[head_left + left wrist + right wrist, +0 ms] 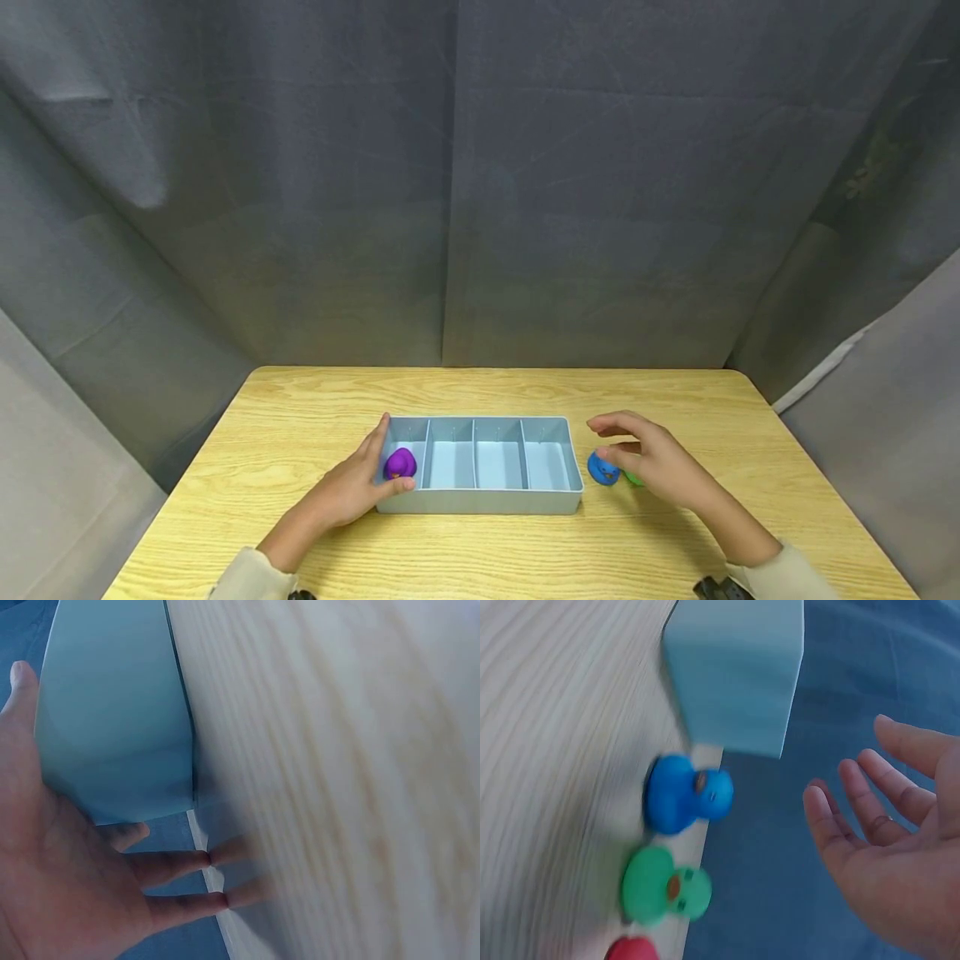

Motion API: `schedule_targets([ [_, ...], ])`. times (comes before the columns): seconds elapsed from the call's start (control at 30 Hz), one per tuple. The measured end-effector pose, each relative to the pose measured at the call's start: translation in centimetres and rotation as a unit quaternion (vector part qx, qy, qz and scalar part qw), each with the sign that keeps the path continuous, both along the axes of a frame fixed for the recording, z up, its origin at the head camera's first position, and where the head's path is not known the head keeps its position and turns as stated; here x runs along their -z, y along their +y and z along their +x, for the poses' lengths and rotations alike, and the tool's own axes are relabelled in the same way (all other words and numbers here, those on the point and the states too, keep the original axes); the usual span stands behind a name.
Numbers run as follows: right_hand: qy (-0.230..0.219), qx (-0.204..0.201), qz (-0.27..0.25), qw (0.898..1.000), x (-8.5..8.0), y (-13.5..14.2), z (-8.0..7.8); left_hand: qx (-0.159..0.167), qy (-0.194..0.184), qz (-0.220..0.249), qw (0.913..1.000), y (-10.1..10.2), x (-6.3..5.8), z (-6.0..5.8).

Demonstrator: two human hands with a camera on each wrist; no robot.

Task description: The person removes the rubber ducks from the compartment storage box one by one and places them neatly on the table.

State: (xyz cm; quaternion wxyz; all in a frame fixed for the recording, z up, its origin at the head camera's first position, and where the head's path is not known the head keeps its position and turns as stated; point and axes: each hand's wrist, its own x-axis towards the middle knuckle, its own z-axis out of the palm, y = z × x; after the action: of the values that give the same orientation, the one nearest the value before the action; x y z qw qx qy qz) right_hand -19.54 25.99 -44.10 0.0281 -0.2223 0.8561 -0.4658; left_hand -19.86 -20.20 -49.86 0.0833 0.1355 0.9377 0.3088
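A pale blue box point(480, 502) with compartments in a row sits on the table. At its left end, my left hand point(347, 490) holds it, thumb at the front wall and fingers toward the back corner. In the left wrist view, two fingertips of that hand point(67, 877) touch the table. Inside the leftmost compartment lies a purple rubber duck point(400, 463). My right hand point(654, 458) hovers over a blue rubber duck point(679, 795), fingers loosely bent and apart from it. Beside the blue one stands a green rubber duck point(664, 885), mostly covered by the hand in the head view.
Past the green duck, part of a red object point(632, 949) shows at the bottom of the right wrist view. The wooden table point(315, 400) ends at grey cloth curtains point(585, 250) behind and at both sides.
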Motion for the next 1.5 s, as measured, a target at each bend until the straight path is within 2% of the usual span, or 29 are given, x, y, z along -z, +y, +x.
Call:
schedule_targets([
  [0.2,0.002,-0.024,-0.015,1.000,-0.1,-3.0,-0.2,0.001,0.001,-0.004,1.0000,-0.1,0.0,0.0],
  [0.77,-0.018,-0.069,-0.003,0.997,-0.1,-9.8,-0.6,0.001,0.002,-0.008,1.0000,-0.1,-0.1,0.1],
  [1.33,-0.047,-0.113,-0.055,0.991,1.1,-16.2,-0.8,-0.007,-0.010,0.002,0.9999,0.0,-0.3,0.2],
  [1.5,-0.043,-0.116,-0.051,0.991,1.4,-17.8,-0.8,-0.007,-0.013,0.003,0.9999,0.0,-0.3,0.2],
])
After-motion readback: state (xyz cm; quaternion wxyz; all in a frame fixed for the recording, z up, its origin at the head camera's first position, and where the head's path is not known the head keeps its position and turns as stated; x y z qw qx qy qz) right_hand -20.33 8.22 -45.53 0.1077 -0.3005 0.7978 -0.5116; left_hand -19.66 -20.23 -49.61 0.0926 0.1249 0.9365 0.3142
